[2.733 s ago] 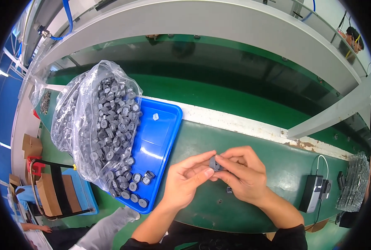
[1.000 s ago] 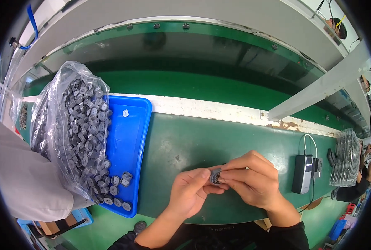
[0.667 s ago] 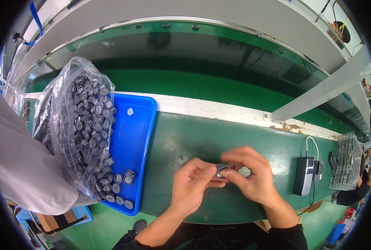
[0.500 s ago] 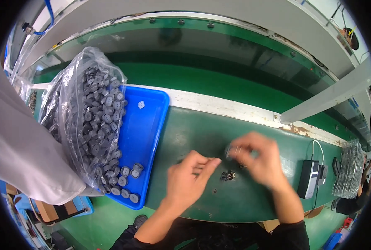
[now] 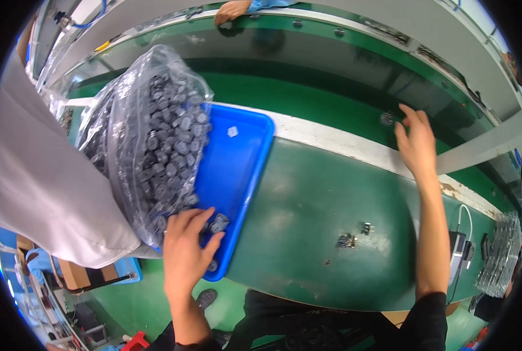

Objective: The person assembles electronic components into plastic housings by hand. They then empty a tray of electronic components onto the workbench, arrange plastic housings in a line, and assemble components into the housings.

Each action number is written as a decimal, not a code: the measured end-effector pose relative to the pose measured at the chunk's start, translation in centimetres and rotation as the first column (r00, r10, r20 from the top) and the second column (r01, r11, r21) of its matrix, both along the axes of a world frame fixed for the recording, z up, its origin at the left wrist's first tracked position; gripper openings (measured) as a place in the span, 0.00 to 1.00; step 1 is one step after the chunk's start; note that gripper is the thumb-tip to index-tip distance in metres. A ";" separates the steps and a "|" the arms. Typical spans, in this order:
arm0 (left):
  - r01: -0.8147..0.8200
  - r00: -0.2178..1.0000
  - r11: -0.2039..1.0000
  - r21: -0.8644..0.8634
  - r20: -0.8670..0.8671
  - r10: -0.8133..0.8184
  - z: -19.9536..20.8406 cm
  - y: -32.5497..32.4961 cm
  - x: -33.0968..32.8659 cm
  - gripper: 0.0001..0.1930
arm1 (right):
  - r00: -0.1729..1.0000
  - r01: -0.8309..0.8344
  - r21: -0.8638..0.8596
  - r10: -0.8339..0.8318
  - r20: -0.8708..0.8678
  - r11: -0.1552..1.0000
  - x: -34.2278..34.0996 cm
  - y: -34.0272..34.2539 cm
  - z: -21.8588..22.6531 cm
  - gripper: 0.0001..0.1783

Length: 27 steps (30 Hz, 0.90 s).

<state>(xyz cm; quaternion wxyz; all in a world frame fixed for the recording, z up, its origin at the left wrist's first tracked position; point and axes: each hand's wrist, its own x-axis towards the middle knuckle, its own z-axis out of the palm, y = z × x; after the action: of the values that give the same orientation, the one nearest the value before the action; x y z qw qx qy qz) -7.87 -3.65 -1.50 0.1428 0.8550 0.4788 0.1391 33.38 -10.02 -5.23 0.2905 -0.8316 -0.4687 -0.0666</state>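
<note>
My left hand (image 5: 185, 248) reaches over the near edge of the blue tray (image 5: 263, 126), among loose grey round plastic parts (image 5: 218, 223). Its thumb and fingers are apart, with nothing visibly gripped. A clear plastic bag (image 5: 120, 117) full of the same grey parts (image 5: 173, 146) lies in the tray. Stretched out over the green conveyor belt (image 5: 307, 108), my right hand (image 5: 416, 140) has its fingers apart. A small round part (image 5: 387, 119) rests on the belt just left of its fingertips. Small pronged metal pieces (image 5: 347, 240) lie on the green worktable (image 5: 296, 193).
A white rail (image 5: 331, 143) separates table and belt, with a slanted white post (image 5: 483, 137) at right. A black-and-silver device (image 5: 457, 257) with a white cable and stacked clear trays (image 5: 500, 257) stand at the right. Another person's hand (image 5: 233, 10) is across the belt.
My hands have parted from above the table's middle. The left has gone to the tray; the right has reached forward to the belt and let go of the round part. Another person's hand has appeared.
</note>
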 end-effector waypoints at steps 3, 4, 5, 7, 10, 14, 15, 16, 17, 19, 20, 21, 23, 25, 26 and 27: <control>0.021 0.996 1.000 -0.004 -0.082 -0.021 -0.7 0.3 -0.7 0.20 | 0.836 -0.537 -0.161 0.496 -0.233 0.828 -4.2 -4.0 3.7 0.15; 0.017 0.997 1.000 0.001 -0.071 -0.017 -0.9 0.3 -0.8 0.19 | 0.750 -0.642 -0.178 0.564 -0.347 0.745 -5.5 -5.4 4.3 0.15; 0.025 0.999 1.000 0.005 -0.046 -0.024 -1.3 0.4 -0.9 0.19 | 0.659 -0.730 -0.189 0.604 -0.447 0.657 -6.7 -6.5 4.7 0.16; 0.005 1.000 0.999 -0.031 -0.008 -0.005 -2.1 0.8 -0.7 0.18 | 0.657 -0.739 -0.220 0.607 -0.448 0.637 -8.0 -7.9 3.6 0.15; 0.015 0.997 0.998 -0.055 0.083 -0.010 -1.8 1.1 1.1 0.18 | 0.681 -0.716 -0.200 0.606 -0.411 0.669 -7.3 -9.8 2.5 0.14; 0.012 0.940 0.990 -0.142 0.340 0.037 -1.1 0.8 1.6 0.19 | 0.759 -0.489 0.051 0.454 -0.468 0.871 -8.6 -9.8 1.7 0.12; 0.017 0.939 0.990 -0.142 0.342 0.033 -1.3 0.9 1.7 0.19 | 0.761 -0.486 0.050 0.450 -0.466 0.873 -9.2 -9.8 1.7 0.12; 0.028 0.939 0.994 -0.101 0.343 0.009 -1.6 1.0 1.8 0.19 | 0.641 -0.407 0.178 0.419 -0.643 0.896 -9.8 -9.7 1.8 0.12; 0.040 0.939 0.997 -0.060 0.343 -0.017 -1.8 1.2 1.9 0.19 | 0.478 -0.295 0.284 0.399 -0.783 0.912 -10.2 -9.6 1.9 0.12; 0.043 0.952 0.999 -0.005 0.303 -0.039 -2.5 1.5 2.3 0.18 | 0.463 -0.345 0.307 0.446 -0.766 0.887 -10.6 -9.2 1.9 0.15; 0.028 0.949 1.000 0.015 0.313 -0.031 -2.9 1.6 2.4 0.17 | 0.411 -0.382 0.339 0.486 -0.771 0.860 -10.9 -8.8 2.1 0.15; 0.017 0.946 0.999 0.032 0.324 -0.027 -3.2 1.6 2.6 0.16 | 0.361 -0.412 0.368 0.521 -0.774 0.833 -11.3 -8.6 2.2 0.15; -0.001 0.937 0.999 0.037 0.348 -0.012 -3.0 1.2 3.3 0.16 | 0.315 -0.392 0.384 0.513 -0.798 0.836 -11.9 -8.0 2.0 0.12; -0.049 0.937 0.997 0.060 0.349 0.025 -1.8 0.2 3.5 0.16 | 0.344 -0.516 0.428 0.638 -0.689 0.742 -13.4 -6.6 2.4 0.10; -0.034 0.910 0.993 0.117 0.414 -0.017 -1.7 -0.3 4.1 0.16 | 0.369 -0.497 0.483 0.679 -0.635 0.721 -14.2 -6.1 2.2 0.09; -0.025 0.878 0.984 0.174 0.474 -0.061 -1.5 -0.6 5.0 0.16 | 0.372 -0.487 0.491 0.680 -0.632 0.723 -14.7 -5.8 2.5 0.09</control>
<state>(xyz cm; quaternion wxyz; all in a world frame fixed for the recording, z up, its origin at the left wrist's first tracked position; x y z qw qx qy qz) -2.89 -4.29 -3.03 0.1819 0.8079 0.4068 0.3856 18.65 -15.78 -2.77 0.5579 -0.5124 -0.5468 0.3567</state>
